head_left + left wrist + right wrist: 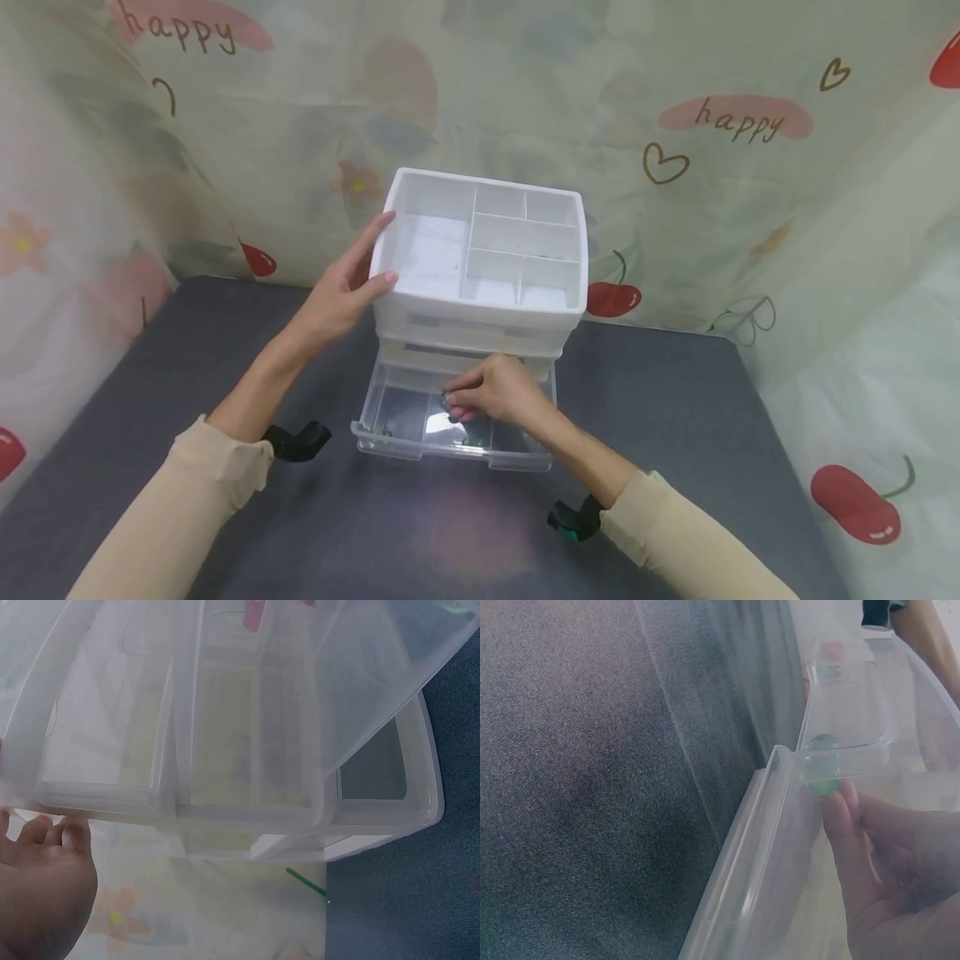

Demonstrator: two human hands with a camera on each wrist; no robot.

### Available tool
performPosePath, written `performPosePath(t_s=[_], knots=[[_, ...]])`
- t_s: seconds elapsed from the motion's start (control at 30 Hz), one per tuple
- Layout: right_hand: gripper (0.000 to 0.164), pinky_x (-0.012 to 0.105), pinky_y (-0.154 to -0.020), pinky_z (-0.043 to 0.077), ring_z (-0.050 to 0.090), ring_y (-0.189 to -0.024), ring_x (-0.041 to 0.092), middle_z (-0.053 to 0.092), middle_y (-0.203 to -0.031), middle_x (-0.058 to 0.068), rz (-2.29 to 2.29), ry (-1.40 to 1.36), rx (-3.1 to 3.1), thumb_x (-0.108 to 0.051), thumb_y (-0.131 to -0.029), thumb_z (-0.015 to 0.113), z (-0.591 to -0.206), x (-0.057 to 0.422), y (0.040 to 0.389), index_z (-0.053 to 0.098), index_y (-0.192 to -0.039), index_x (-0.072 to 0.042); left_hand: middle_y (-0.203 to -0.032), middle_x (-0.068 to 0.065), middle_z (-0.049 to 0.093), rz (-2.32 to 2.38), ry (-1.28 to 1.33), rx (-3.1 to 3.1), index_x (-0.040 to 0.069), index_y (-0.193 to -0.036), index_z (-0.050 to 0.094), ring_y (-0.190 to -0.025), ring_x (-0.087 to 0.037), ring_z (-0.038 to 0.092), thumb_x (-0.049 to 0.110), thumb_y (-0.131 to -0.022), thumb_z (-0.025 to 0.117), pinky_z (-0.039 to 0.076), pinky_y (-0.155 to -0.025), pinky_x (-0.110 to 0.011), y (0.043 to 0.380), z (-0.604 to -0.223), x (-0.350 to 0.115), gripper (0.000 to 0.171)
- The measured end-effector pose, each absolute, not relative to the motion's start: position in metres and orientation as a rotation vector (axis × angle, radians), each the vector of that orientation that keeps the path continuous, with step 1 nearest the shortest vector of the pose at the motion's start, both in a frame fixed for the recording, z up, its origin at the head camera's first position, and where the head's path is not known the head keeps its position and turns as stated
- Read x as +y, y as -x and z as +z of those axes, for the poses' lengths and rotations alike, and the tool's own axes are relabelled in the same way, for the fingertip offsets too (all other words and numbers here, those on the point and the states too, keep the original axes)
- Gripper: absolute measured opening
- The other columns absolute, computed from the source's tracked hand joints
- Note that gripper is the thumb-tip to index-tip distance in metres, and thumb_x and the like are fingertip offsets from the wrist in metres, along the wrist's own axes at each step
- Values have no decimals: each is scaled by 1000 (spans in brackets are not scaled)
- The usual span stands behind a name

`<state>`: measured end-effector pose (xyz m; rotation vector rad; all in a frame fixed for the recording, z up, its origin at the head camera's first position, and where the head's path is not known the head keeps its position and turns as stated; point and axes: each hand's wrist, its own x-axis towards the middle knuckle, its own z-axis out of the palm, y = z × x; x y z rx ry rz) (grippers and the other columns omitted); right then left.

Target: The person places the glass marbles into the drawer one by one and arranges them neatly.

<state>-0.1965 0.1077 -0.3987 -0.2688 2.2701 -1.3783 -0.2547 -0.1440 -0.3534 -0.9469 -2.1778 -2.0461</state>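
Note:
A white plastic drawer organizer (480, 312) has a divided top tray and a clear drawer (397, 400) pulled out at its bottom front. My left hand (337, 296) grips the left side of the top tray, its thumb and a fingertip at the rim. Above the drawer, my right hand (502, 390) pinches a small green marble (825, 784) between thumb and fingers. Another round greenish thing (825, 742) shows through the clear plastic beside it. Small green pieces (472, 442) lie along the drawer's front, too small to make out fully.
The organizer stands on a dark grey cloth-like table surface (645, 400). Behind it hangs a patterned curtain (510, 100) with cherries and lettering. A black band (298, 442) is at the left wrist and another (576, 518) at the right.

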Motion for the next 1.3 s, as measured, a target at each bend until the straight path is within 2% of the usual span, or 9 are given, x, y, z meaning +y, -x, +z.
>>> performPosePath(t_s=[0.67,0.93,1.13,1.3], knots=[[20,31,-66,57,73,-70,18,75,-79,10,-1431,257,2225,-4,-88,74,-398,109,198,75,-107,4,-165,-5,13,-2059,935,-2173,22,-161,18,-148,-26,20,6,-102,53,36,-102,-22,256,-353,-145,70],[22,33,-70,57,73,-72,19,75,-82,9,-1505,293,2219,-6,-87,76,-390,114,195,75,-107,4,-165,-3,14,-2080,905,-2164,20,-160,19,-149,-22,20,-1,-102,50,35,-102,-20,254,-353,-143,70],[24,36,-73,57,73,-77,23,75,-85,10,-1564,352,2225,-7,-88,75,-382,125,193,75,-109,4,-165,-5,13,-2094,908,-2156,20,-160,19,-148,-23,20,0,-102,50,35,-102,-20,255,-352,-142,69],[25,39,-77,57,73,-84,30,75,-91,15,-1681,384,2185,-9,-90,74,-374,139,189,74,-110,5,-165,-3,13,-2088,910,-2158,22,-160,19,-149,-21,19,3,-102,52,34,-103,-20,256,-352,-142,69]])
